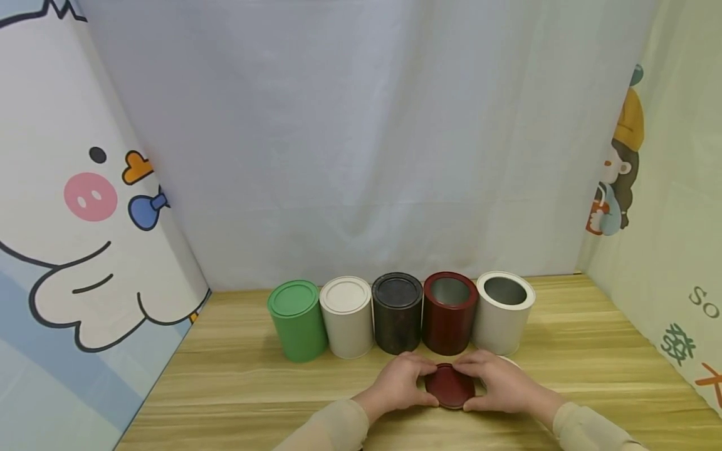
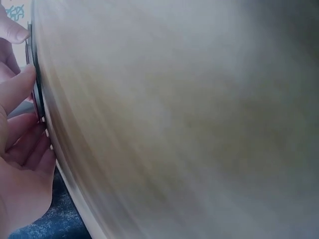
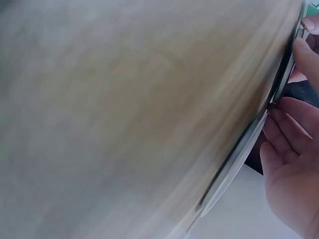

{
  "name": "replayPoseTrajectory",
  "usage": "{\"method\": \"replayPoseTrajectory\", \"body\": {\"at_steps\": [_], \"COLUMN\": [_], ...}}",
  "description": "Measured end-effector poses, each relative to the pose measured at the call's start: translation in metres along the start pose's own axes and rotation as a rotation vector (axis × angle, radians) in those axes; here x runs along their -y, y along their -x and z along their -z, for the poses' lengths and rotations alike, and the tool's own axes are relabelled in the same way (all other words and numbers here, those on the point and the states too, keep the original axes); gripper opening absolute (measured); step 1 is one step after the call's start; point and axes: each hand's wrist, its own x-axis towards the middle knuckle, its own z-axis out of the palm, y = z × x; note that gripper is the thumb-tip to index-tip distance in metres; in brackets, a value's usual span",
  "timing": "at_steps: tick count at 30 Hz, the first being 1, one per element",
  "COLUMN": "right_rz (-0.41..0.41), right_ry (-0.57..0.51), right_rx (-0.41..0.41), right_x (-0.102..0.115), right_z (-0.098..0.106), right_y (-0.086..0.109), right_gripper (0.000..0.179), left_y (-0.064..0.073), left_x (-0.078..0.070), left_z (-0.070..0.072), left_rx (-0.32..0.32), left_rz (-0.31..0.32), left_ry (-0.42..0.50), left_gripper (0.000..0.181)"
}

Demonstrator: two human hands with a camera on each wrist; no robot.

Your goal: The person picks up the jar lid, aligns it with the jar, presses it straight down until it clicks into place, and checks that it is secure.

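Note:
A round dark red lid lies low over the wooden table between both hands. My left hand holds its left edge, thumb at the near side and fingers at the far side. On the opposite edge my right hand holds it the same way. In the left wrist view the lid shows edge-on beside the left fingers. Just behind stands the open dark red can. A white lid lies mostly hidden behind the right hand; the right wrist view shows this lid edge-on near the fingers.
In the row at the back, a green can, a white can and a black can have lids on. At the row's right end a white can is open. A pale curtain hangs behind the table.

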Motion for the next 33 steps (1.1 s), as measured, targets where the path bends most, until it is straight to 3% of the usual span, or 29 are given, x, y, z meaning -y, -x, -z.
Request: {"method": "replayPoseTrajectory", "body": {"at_steps": [10,17,25,33], "right_rz": [-0.007,-0.021,-0.035,0.002], "right_ry": [-0.038,-0.069,-0.115,-0.129], "right_rx": [-0.003,-0.064,-0.141,-0.238], "right_x": [0.003,0.005,0.008,0.008], "right_z": [0.004,0.007,0.019,0.033], "right_y": [0.001,0.003,0.002,-0.001], "right_gripper": [0.062,0.060,0.058,0.060], "left_y": [-0.001,-0.002,-0.003,-0.005], "left_x": [0.003,0.002,-0.001,-0.006], "left_z": [0.003,0.011,0.023,0.037], "left_rx": [0.014,-0.037,-0.082,-0.167], "left_rz": [0.018,0.035,0.052,0.045], "left_ry": [0.090,0.218,0.303,0.329], "left_gripper": [0.053,0.053,0.052,0.054]}}
